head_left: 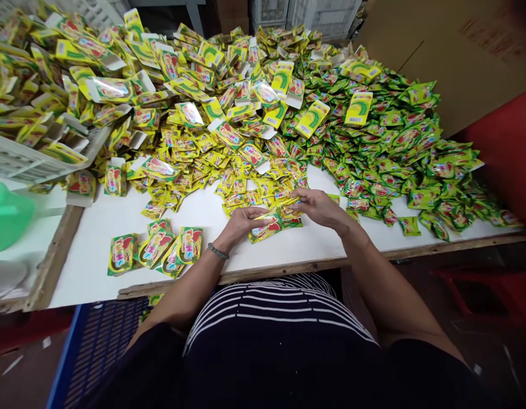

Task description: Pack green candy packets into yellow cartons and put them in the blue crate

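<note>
Foil sachet (266,226) is riding between both hands at the front of the white table (96,267)! The left hand (241,223) is grasping its near end, fingers curling over, while the right hand (316,207) is pinching its far edge. A beaded bracelet (218,250) is circling the left wrist. Just to the left, a small pile of sachets (156,250) is lying fanned out, and a huge heap of sachets (374,153) is spreading across the table behind.
</note>
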### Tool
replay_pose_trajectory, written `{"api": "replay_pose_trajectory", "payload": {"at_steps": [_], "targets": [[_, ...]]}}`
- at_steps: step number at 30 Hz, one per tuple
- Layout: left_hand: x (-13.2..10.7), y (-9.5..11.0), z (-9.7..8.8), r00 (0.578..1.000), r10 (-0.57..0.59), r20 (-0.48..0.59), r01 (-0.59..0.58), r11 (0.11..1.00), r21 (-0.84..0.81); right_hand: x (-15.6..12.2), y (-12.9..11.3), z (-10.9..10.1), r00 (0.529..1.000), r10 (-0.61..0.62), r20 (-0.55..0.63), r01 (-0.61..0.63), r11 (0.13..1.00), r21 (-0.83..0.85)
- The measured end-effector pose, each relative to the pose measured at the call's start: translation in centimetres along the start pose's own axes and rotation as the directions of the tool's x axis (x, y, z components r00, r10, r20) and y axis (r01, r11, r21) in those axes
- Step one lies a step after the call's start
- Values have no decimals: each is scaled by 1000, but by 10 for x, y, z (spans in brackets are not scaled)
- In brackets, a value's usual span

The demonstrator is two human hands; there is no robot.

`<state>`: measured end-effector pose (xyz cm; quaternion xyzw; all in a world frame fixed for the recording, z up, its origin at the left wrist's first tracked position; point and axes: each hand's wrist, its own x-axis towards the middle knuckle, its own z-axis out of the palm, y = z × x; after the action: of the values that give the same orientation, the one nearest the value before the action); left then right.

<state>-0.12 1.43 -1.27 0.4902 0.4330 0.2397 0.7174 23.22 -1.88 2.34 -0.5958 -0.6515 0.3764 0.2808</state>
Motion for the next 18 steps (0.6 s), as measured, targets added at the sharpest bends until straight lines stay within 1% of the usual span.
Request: {"api": "replay_pose_trajectory", "payload": {"at_steps": [2, 5, 6, 7, 9, 11, 12, 13, 15, 17, 18], "targets": [[1, -3, -1, 1000, -17, -9, 17, 1000, -17, 1, 0, 1, 1000, 1, 18, -1, 1000, 9], [3, -5, -2, 997, 29, -77, -36, 996, -82, 2, 5, -3, 1000, -12, 3, 12, 998, 65], [3, -5, -2, 996, 38, -84, -47, 993, -105, 3, 5, -5, 1000, -17, 2, 17, 997, 81], [3, -4, -1, 996, 39, -74, -48, 991, -124, 4, 5, -7, 1000, -21, 16, 20, 996, 88], [0, -1, 2, 999, 30, -29, -34, 989, -147, 5, 2, -8, 996, -32, 81, 24, 995, 97], [-3, 2, 5, 1000, 0, 25, 4, 987, -162, 7, -4, -6, 990, -36, 140, 22, 994, 105], [-4, 3, 6, 999, -23, 46, 30, 985, -172, 8, -6, -4, 988, -33, 148, 17, 994, 111], [-4, 4, 7, 997, -45, 56, 55, 981, -186, 8, -7, -2, 992, -26, 127, 11, 993, 118], [-4, 3, 8, 997, -65, 37, 72, 972, -226, 7, -7, 3, 1000, 2, 14, -4, 992, 125], [-3, 1, 8, 999, -42, -14, 37, 965, -261, 3, -4, 6, 991, 42, -126, -28, 993, 113], [-3, 0, 8, 999, -21, -39, 10, 965, -261, 1, -3, 7, 983, 61, -173, -46, 995, 91]]}}
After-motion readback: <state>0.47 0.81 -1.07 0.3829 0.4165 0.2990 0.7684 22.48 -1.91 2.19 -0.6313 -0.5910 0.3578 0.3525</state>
